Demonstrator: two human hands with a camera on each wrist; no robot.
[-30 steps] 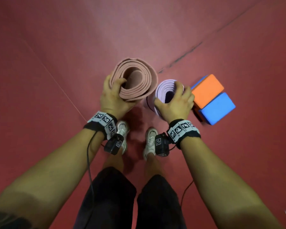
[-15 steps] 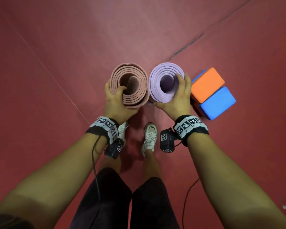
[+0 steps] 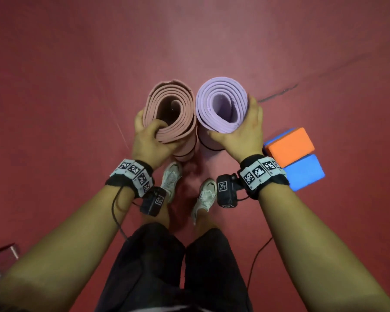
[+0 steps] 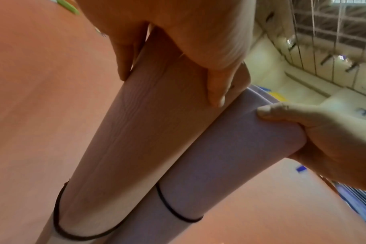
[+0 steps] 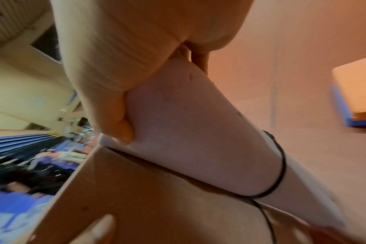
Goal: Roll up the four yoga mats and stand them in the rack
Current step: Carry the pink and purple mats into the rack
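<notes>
Over the red floor, just ahead of the person's shoes, two rolled mats stand upright and touch side by side. Gripping the pink mat near its top is the left hand, thumb hooked into the roll's open end. Beside it, the right hand wraps the purple mat. A black band circles each roll low down. Orange and blue blocks lie near, on the right.
</notes>
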